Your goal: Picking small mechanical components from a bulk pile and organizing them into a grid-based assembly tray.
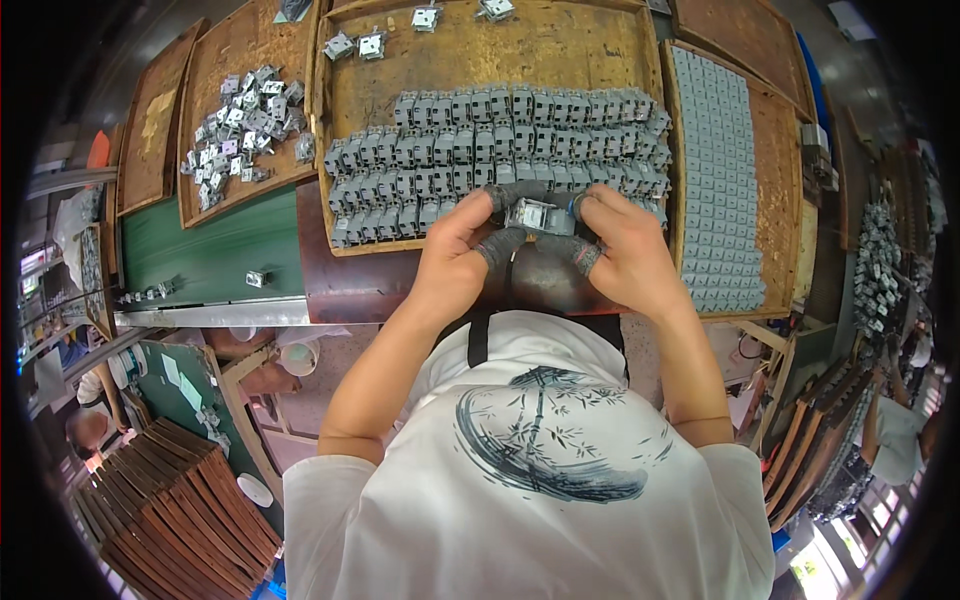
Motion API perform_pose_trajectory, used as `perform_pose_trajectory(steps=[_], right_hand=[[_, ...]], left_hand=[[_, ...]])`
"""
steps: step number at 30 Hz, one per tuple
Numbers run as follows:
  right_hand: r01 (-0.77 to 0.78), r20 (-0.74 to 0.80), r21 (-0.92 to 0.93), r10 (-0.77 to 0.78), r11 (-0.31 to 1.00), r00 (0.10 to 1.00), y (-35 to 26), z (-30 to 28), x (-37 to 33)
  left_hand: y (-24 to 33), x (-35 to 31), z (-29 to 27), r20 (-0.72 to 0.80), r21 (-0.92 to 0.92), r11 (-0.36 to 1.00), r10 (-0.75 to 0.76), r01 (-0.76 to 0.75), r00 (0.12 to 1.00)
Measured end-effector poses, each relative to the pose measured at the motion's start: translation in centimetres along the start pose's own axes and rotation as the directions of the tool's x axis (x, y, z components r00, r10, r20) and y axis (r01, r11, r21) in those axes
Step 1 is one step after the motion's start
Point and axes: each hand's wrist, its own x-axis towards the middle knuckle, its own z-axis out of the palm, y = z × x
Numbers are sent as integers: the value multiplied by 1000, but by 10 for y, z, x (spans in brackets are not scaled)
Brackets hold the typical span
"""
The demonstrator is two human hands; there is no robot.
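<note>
Between my two hands, just in front of my body, is a small grey housing with a shiny metal top (540,217). My left hand (452,258) grips its left end with thumb and fingers, and my right hand (634,252) pinches its right end. Dark grey wraps cover several fingertips and partly hide the part. Right behind my hands, a shallow wooden tray (500,60) holds several rows of similar grey parts (495,145) standing side by side. A few loose metal pieces (372,45) lie at that tray's far edge.
On the right, another wooden tray (778,240) carries flat rows of grey pieces (715,180). A heap of metal pieces (245,125) sits in a left tray. One piece (257,279) rests on the green surface (190,235). Wooden boards (170,510) are stacked at lower left. Other people are at both sides.
</note>
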Motion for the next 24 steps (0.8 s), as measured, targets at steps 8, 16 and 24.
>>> perform_pose_trajectory(steps=[8, 16, 24], right_hand=[[33, -79, -177, -47, 984, 996, 3, 29, 2], [-41, -89, -131, 29, 991, 996, 0, 51, 5], [-428, 305, 503, 309, 750, 901, 18, 42, 12]], left_hand=[[-14, 4, 9, -121, -3, 1000, 6, -6, 993], [-27, 12, 4, -47, 752, 623, 377, -216, 925], [-17, 10, 4, -40, 363, 899, 279, -246, 959]])
